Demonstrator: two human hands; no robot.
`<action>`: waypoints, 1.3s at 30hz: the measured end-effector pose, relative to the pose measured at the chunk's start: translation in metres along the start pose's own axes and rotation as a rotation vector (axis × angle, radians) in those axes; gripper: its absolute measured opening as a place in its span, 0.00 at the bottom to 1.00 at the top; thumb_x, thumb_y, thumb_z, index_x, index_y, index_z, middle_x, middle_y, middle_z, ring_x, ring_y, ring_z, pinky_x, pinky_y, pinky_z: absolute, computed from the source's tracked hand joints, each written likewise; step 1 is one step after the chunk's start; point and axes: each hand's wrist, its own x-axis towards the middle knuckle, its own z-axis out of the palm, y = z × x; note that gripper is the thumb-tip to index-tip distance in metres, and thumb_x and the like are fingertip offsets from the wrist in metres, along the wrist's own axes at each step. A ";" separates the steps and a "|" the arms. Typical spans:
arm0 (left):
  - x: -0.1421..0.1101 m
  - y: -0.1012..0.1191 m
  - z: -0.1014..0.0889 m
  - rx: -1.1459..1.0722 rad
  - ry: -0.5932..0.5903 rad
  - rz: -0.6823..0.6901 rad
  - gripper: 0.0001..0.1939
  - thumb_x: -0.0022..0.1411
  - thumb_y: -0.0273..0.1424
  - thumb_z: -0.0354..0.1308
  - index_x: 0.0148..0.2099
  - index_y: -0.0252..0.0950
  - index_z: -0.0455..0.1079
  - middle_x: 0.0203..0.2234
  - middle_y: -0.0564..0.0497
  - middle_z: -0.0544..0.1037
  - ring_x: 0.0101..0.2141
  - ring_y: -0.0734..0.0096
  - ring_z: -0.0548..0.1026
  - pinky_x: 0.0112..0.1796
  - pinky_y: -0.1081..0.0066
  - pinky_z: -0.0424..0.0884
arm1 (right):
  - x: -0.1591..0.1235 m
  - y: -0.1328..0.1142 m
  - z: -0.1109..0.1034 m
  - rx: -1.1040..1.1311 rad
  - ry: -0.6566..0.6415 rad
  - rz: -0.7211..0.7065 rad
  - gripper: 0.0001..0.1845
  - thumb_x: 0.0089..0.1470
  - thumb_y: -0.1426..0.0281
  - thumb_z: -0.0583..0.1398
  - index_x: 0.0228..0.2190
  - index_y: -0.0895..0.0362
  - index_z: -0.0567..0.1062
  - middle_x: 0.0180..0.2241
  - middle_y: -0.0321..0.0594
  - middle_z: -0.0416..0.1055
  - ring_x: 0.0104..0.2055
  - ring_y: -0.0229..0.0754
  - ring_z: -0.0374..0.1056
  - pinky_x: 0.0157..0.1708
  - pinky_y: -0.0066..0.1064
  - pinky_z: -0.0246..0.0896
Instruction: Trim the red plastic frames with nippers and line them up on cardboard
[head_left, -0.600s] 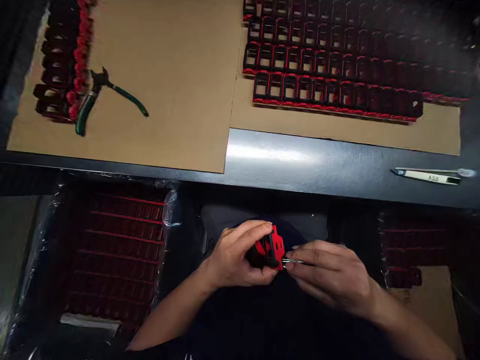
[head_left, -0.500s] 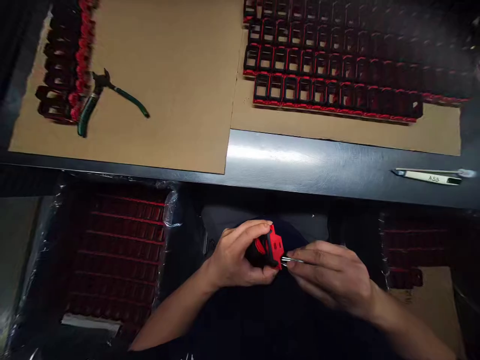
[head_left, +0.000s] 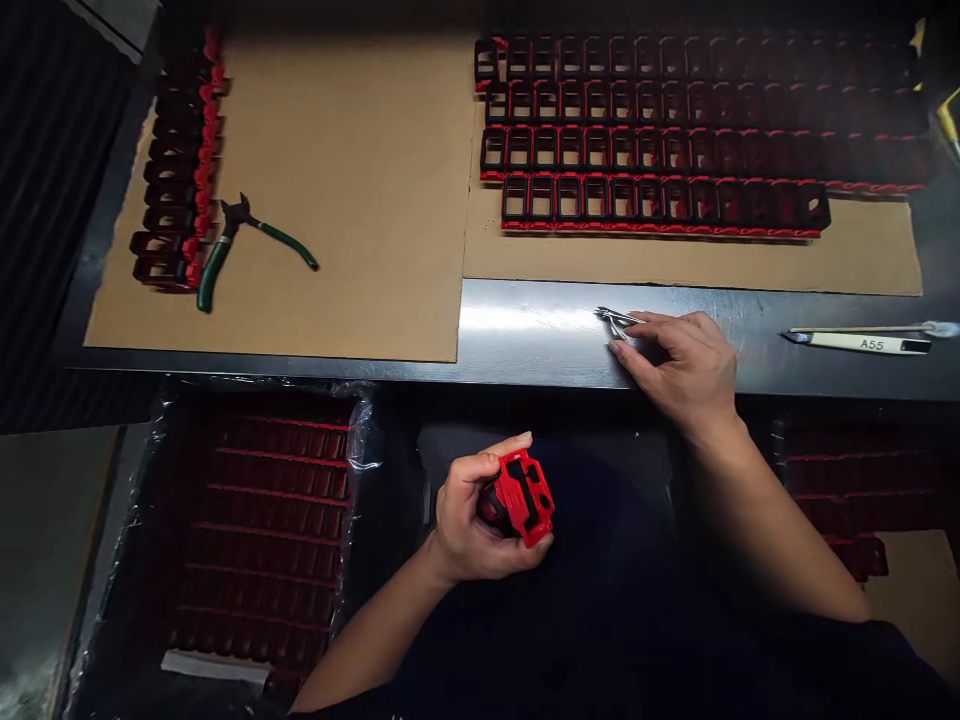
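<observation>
Below the table's edge, my left hand (head_left: 476, 520) is closed around a red and black plastic housing (head_left: 527, 497), with its red face turned up to the right. Fingers hide part of its black side. Over the bare metal strip of the table, my right hand (head_left: 686, 365) pinches small silver metal nippers (head_left: 616, 320) between thumb and fingers. Their head points left and lies at or just above the metal surface; I cannot tell whether it touches.
Rows of black and red housings (head_left: 600, 200) stand on cardboard (head_left: 352, 200). Green-handled cutting pliers (head_left: 236, 225) lie at left. A pale tool marked A55 (head_left: 855, 343) and a thin stick lie at right. Plastic-lined bins of housings (head_left: 277, 500) flank my lap.
My right hand has moved from beside the housing up onto the metal table, carrying the nippers. My left hand has turned the housing so its red face shows more. The view has shifted.
</observation>
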 end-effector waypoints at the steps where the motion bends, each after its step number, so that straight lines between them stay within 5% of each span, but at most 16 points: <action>1: -0.001 0.000 0.000 0.005 0.005 -0.003 0.39 0.52 0.36 0.74 0.60 0.38 0.57 0.55 0.33 0.76 0.53 0.53 0.79 0.49 0.62 0.78 | 0.000 0.001 0.001 -0.011 0.002 0.017 0.10 0.62 0.62 0.66 0.37 0.56 0.80 0.44 0.40 0.78 0.39 0.48 0.72 0.39 0.39 0.68; 5: -0.002 -0.001 0.001 0.026 0.021 0.005 0.39 0.52 0.35 0.74 0.60 0.38 0.57 0.55 0.33 0.77 0.53 0.54 0.78 0.49 0.62 0.78 | -0.007 -0.020 -0.014 0.038 0.113 0.035 0.10 0.59 0.63 0.69 0.38 0.57 0.80 0.50 0.46 0.76 0.42 0.49 0.73 0.44 0.42 0.67; 7: -0.002 -0.002 0.001 0.030 0.018 0.006 0.39 0.51 0.34 0.74 0.60 0.38 0.57 0.55 0.33 0.77 0.54 0.55 0.78 0.49 0.63 0.78 | -0.018 -0.041 -0.026 0.234 0.095 0.111 0.05 0.60 0.67 0.67 0.36 0.56 0.80 0.46 0.45 0.77 0.41 0.48 0.74 0.45 0.41 0.68; 9: -0.001 -0.003 0.002 0.010 -0.007 -0.001 0.39 0.52 0.34 0.74 0.60 0.38 0.57 0.55 0.33 0.77 0.55 0.55 0.78 0.50 0.63 0.78 | -0.031 -0.062 -0.034 0.621 -0.169 0.285 0.06 0.64 0.67 0.64 0.37 0.56 0.80 0.41 0.44 0.78 0.41 0.45 0.75 0.44 0.37 0.70; 12: 0.002 -0.004 0.003 -0.036 -0.057 -0.025 0.38 0.53 0.35 0.74 0.60 0.38 0.58 0.56 0.32 0.76 0.56 0.55 0.77 0.52 0.62 0.76 | -0.050 -0.083 -0.035 1.293 -0.765 0.594 0.18 0.66 0.57 0.63 0.47 0.59 0.78 0.39 0.46 0.78 0.39 0.42 0.75 0.38 0.30 0.70; 15: 0.003 -0.007 0.004 -0.079 -0.087 -0.067 0.38 0.53 0.36 0.74 0.60 0.39 0.58 0.57 0.32 0.75 0.54 0.55 0.78 0.52 0.60 0.77 | -0.060 -0.093 -0.029 1.677 -0.986 0.766 0.25 0.62 0.55 0.66 0.51 0.61 0.75 0.38 0.44 0.76 0.36 0.37 0.72 0.36 0.24 0.68; 25: -0.004 -0.017 0.010 -0.170 -0.040 -0.132 0.39 0.52 0.40 0.74 0.61 0.40 0.59 0.58 0.34 0.74 0.55 0.53 0.78 0.53 0.58 0.76 | -0.061 -0.102 -0.022 1.679 -0.914 0.970 0.26 0.51 0.64 0.75 0.47 0.61 0.74 0.34 0.39 0.75 0.33 0.33 0.71 0.35 0.21 0.68; 33: 0.002 -0.017 0.006 -0.005 -0.078 -0.098 0.38 0.54 0.40 0.73 0.61 0.38 0.60 0.56 0.31 0.75 0.53 0.52 0.79 0.50 0.57 0.78 | -0.064 -0.105 -0.022 1.487 -0.782 0.899 0.26 0.49 0.68 0.75 0.48 0.59 0.74 0.36 0.40 0.74 0.35 0.34 0.71 0.34 0.20 0.68; 39: 0.015 -0.023 0.002 0.154 -0.171 0.046 0.35 0.57 0.40 0.71 0.62 0.39 0.61 0.52 0.35 0.79 0.52 0.54 0.80 0.48 0.59 0.80 | -0.071 -0.100 -0.013 1.738 -0.739 0.928 0.25 0.50 0.70 0.75 0.44 0.57 0.69 0.39 0.38 0.73 0.37 0.33 0.72 0.32 0.18 0.68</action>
